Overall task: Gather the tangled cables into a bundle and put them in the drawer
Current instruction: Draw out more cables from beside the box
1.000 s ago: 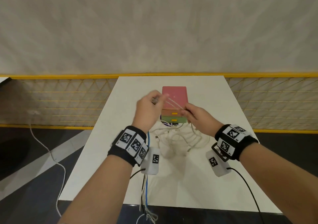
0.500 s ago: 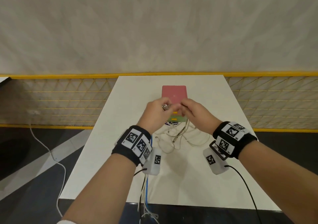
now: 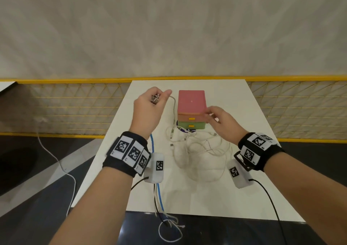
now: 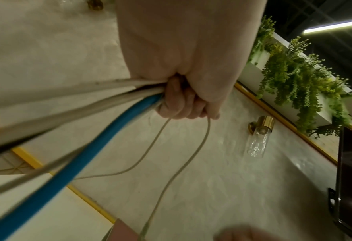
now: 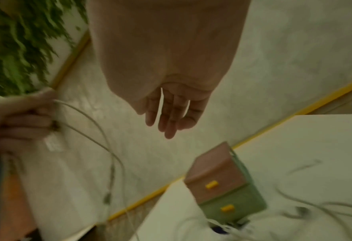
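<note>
A small drawer unit (image 3: pixel 191 101) with a pink top, a tan drawer and a green drawer, both with yellow handles, stands mid-table; both drawers look closed. In front of it lies a tangle of white cables (image 3: pixel 197 147). My left hand (image 3: pixel 154 101) is raised left of the unit and grips a bunch of cable ends (image 4: pixel 142 91), among them a blue one (image 4: pixel 101 140); thin white leads (image 3: pixel 173 111) hang from it to the pile. My right hand (image 3: pixel 216 117) hovers by the unit's right front corner, fingers (image 5: pixel 169 117) straight and holding nothing.
The white table (image 3: pixel 234 197) ends close to me, and cables (image 3: pixel 169 224) dangle over its front edge. A yellow mesh railing (image 3: pixel 75 111) runs behind the table, with a pale wall (image 3: pixel 169 28) beyond. A white cord (image 3: pixel 56 160) trails on the dark floor at the left.
The hands, together over the pile half a second ago, have parted. My left hand lifted up and left with the cable ends; my right hand let go and moved right.
</note>
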The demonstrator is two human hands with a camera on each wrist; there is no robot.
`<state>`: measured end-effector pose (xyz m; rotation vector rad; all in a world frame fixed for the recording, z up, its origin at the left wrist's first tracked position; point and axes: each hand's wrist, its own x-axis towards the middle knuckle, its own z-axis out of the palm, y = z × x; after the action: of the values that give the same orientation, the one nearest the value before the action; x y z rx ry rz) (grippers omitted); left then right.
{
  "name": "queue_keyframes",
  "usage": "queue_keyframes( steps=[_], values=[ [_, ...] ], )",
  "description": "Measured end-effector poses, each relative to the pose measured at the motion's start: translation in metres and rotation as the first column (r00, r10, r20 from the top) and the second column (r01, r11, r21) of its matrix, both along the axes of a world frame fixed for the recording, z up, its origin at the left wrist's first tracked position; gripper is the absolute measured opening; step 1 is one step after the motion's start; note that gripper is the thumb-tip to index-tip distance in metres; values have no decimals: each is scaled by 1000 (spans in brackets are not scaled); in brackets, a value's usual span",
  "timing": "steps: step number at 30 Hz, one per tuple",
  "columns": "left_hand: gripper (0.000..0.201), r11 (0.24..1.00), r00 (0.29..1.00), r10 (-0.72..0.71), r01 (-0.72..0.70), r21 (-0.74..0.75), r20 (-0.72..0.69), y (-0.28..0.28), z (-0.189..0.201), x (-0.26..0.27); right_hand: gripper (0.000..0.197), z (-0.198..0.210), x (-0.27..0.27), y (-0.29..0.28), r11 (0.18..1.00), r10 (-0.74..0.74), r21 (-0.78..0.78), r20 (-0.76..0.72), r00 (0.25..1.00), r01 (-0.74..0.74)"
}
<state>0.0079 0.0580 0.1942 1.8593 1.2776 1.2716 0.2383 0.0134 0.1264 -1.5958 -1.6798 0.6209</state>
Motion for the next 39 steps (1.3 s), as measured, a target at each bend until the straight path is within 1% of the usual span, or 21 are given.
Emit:
queue_keyframes(
  steps=[4, 6, 9, 12, 13, 15, 17, 18, 19, 21, 24, 25, 26, 27, 28, 29, 30, 32, 34, 36, 39],
  values=[
    [33, 989, 987, -142, 139, -48, -71, -18, -4, 3, 28, 39, -40, -13, 981, 191, 66, -104, 976, -185],
    [31, 980, 978, -186, 179, -82, -97, -28, -7, 2, 23, 48, -57, -21, 963, 268, 55, -126, 955, -263],
    [27, 971, 968, -219, 205, -121, -126, -44, -12, -5, 7, 45, -72, -34, 956, 293, 30, -173, 940, -292],
    [18, 970, 975, -209, 197, -146, -73, -60, -14, -17, 13, 21, -80, -58, 914, 373, -119, -130, 919, -388],
    [17, 971, 980, -195, 188, -148, -31, -64, -14, -21, 14, 7, -83, -69, 865, 437, -223, -101, 894, -449],
    [17, 976, 986, -162, 166, -143, 38, -72, -11, -29, 18, -22, -92, -94, 697, 607, -448, -45, 793, -559],
    [15, 979, 988, -137, 146, -143, 65, -78, -6, -35, 29, -42, -101, -118, 506, 779, -640, 51, 625, -578],
    [14, 980, 989, -128, 137, -146, 69, -81, -4, -37, 37, -48, -102, -125, 460, 822, -711, 114, 558, -532],
    [12, 980, 990, -123, 133, -148, 72, -84, -2, -39, 41, -49, -102, -128, 460, 830, -754, 177, 529, -469],
    [11, 977, 986, -142, 154, -151, 86, -90, -1, -42, 39, -44, -96, -125, 556, 774, -728, 279, 568, -400],
    [14, 962, 972, -206, 223, -159, 118, -101, 1, -43, 31, -27, -86, -111, 809, 548, -468, 384, 743, -356],
    [16, 954, 964, -231, 251, -162, 131, -105, 3, -42, 31, -20, -86, -107, 864, 468, -370, 341, 815, -341],
    [18, 946, 956, -256, 278, -165, 146, -109, 4, -41, 39, -12, -89, -104, 893, 417, -294, 255, 873, -341],
    [19, 938, 946, -281, 306, -165, 161, -113, 7, -39, 53, -4, -93, -102, 901, 403, -240, 153, 902, -362],
    [20, 929, 937, -305, 332, -164, 172, -118, 9, -37, 64, 5, -100, -101, 890, 421, -214, 51, 906, -402],
    [20, 919, 927, -328, 358, -164, 185, -122, 12, -34, 68, 15, -109, -102, 868, 456, -206, -30, 890, -452],
    [21, 911, 917, -345, 379, -165, 198, -125, 15, -31, 63, 19, -119, -104, 839, 498, -203, -90, 863, -505],
    [22, 901, 903, -366, 404, -157, 224, -128, 21, -27, 31, 18, -142, -110, 780, 577, -181, -164, 800, -599],
    [25, 907, 899, -356, 397, -137, 254, -125, 26, -27, 7, 6, -158, -116, 769, 594, -116, -237, 769, -629],
    [29, 921, 896, -326, 373, -114, 300, -120, 28, -32, 11, -17, -160, -120, 772, 587, -130, -232, 776, -623],
    [35, 938, 884, -267, 330, -108, 383, -113, 24, -40, 21, -54, -145, -121, 775, 560, -319, -52, 827, -545]
  ],
)
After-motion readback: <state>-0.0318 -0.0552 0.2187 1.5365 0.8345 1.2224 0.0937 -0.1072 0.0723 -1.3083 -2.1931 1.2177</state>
